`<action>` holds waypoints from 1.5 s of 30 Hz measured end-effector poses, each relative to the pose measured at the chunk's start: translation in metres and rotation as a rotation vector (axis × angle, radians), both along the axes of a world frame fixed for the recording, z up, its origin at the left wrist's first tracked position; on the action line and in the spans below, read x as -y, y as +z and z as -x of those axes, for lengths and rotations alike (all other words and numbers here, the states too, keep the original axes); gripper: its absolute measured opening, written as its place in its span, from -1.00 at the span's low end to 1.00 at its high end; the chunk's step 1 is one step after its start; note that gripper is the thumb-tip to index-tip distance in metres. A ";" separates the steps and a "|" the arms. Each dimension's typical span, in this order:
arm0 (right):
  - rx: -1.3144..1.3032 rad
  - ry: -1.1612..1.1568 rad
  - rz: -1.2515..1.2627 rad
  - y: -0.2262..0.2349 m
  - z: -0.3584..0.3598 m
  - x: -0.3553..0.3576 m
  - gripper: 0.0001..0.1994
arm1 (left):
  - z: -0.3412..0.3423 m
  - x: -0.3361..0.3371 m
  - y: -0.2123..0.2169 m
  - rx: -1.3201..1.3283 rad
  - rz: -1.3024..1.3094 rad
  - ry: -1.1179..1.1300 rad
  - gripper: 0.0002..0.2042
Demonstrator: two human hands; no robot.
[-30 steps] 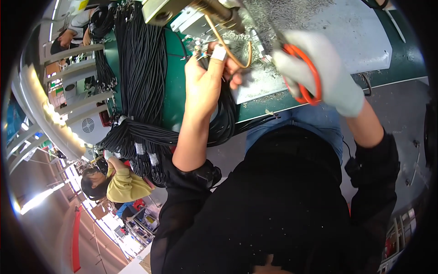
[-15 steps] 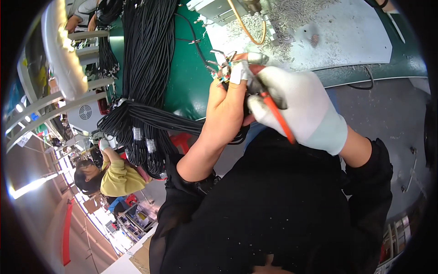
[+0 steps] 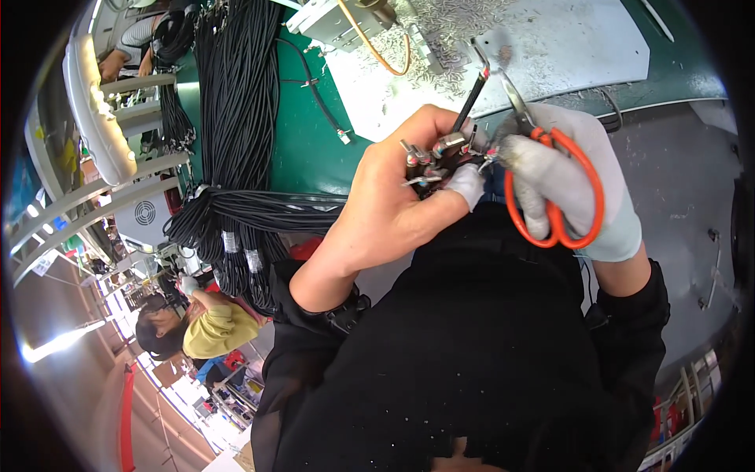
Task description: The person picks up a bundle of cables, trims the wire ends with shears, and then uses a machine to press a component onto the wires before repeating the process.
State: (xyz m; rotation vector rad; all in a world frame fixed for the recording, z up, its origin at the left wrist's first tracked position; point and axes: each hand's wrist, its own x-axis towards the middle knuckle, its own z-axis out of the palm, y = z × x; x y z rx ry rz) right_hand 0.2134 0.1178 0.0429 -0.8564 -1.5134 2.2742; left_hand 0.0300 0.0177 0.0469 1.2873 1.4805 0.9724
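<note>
My left hand [image 3: 377, 208], with white wrapping on its thumb tip, is closed around a bunch of black cables. Their stripped, metal-tipped ends [image 3: 429, 161] stick out between thumb and fingers. One black cable end [image 3: 472, 98] points away from me, above the rest. My right hand [image 3: 578, 165], in a white glove with greyed fingertips, carries scissors with orange handles [image 3: 595, 185]. Their blades [image 3: 515, 98] point away from me, clear of the cables. The gloved fingertips meet a small red-and-silver cable end beside my left thumb; whether they pinch it, I cannot tell.
A thick bundle of black cables [image 3: 240, 110] lies on the green table [image 3: 303, 161] at left. Beyond my hands, small metal bits [image 3: 448, 35] litter a white board [image 3: 582, 55] beside a grey machine [image 3: 330, 23]. A co-worker in yellow [image 3: 220, 330] sits at far left.
My right hand has shifted right and turned, so the scissors now show both handle loops. My left hand has rolled, exposing the cable ends. The whole view has shifted slightly.
</note>
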 end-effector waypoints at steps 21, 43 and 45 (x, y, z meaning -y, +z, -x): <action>0.327 -0.083 -1.276 -0.003 -0.006 0.015 -0.82 | -0.019 -0.012 0.003 -0.032 -0.127 0.300 -0.82; 0.051 -0.096 -0.806 -0.012 0.009 0.027 -0.86 | -0.008 -0.002 -0.003 -0.236 -0.362 0.140 -0.79; 0.032 -0.081 -0.806 -0.012 0.010 0.027 -0.86 | -0.012 -0.002 -0.002 0.033 -0.246 0.285 -0.80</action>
